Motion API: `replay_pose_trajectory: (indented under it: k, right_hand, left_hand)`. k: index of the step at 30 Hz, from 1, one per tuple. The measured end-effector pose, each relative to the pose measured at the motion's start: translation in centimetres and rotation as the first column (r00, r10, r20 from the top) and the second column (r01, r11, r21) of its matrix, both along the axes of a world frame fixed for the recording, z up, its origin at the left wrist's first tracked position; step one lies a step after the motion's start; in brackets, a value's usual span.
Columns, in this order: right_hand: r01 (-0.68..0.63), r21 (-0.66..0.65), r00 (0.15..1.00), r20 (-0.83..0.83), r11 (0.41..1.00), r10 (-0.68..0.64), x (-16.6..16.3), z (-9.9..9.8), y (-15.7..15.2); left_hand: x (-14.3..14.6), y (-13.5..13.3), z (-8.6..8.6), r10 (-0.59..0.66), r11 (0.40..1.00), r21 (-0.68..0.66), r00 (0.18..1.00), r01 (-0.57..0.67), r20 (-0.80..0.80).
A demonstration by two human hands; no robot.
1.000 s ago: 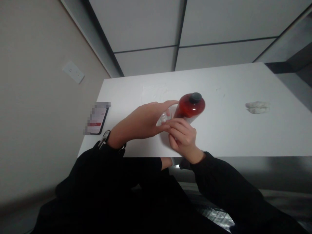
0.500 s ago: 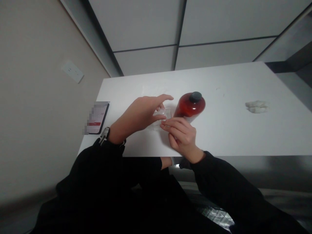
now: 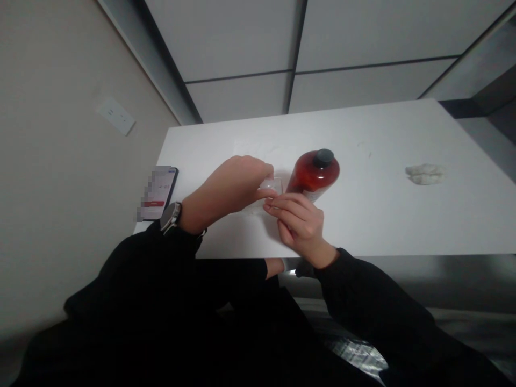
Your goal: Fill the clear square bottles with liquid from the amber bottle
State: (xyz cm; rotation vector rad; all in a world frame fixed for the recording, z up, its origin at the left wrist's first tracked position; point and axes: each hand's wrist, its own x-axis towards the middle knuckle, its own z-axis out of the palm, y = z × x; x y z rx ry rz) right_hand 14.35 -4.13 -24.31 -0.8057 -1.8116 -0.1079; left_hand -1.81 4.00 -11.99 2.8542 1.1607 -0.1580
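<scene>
A small clear, see-through container sits between my two hands, mostly covered by fingers. My left hand is curled over it from the left, its fingers bent down and its thumb along the near side. From the right, my right hand pinches at the container's near edge with its fingertips close together. Just behind my right hand stands a red-brown bottle with a black cap and a pale label partly hidden by that hand. What lies under my left fingers cannot be made out.
On the white table, a phone with a lit screen lies at the left edge. A crumpled whitish wad rests at the right. A wall socket is on the left wall. White panels rise behind the table.
My left index finger, raised and stretched out before, has bent down onto the clear container. My left wrist has turned, showing more of the watch face. The right hand keeps its pinch.
</scene>
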Motion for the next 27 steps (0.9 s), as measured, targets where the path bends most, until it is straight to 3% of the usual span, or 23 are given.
replay_pose_trajectory:
  k: [7,9,12,16,20,23,27]
  right_hand:
    - [0.006,-0.012,1.0,0.017,1.0,-0.005,0.1,-0.1,-0.1]
    - [-0.008,-0.019,1.0,0.013,1.0,0.009,0.2,-0.2,-0.2]
    - [-0.02,-0.032,0.999,0.029,0.999,0.021,0.3,-0.4,-0.3]
    - [0.005,-0.003,0.997,0.071,1.0,-0.004,0.5,-0.3,-0.6]
    - [0.012,0.029,1.0,0.0,0.999,-0.012,-0.3,0.4,-0.8]
    - [0.062,-0.153,0.991,-0.109,0.986,-0.079,-2.2,0.4,-0.5]
    - [0.112,-0.329,0.965,-0.191,0.938,-0.182,-4.6,-0.6,0.5]
  left_hand:
    - [0.9,0.8,1.3,-0.229,0.973,-0.012,0.955,0.231,-0.187]
    - [0.1,1.3,1.5,-0.244,0.97,-0.049,0.96,0.239,-0.135]
    - [-2.8,1.8,1.1,-0.183,0.971,-0.13,0.974,0.2,0.136]
    - [-7.9,0.5,-2.4,0.058,0.979,-0.195,0.845,0.055,0.532]
    - [-9.6,-2.0,-7.7,0.304,0.931,-0.363,0.597,-0.023,0.742]
    - [-8.6,-3.0,-9.9,0.347,0.923,-0.383,0.513,-0.038,0.785]
    - [-7.5,-3.0,-10.5,0.29,0.952,-0.297,0.512,-0.071,0.808]
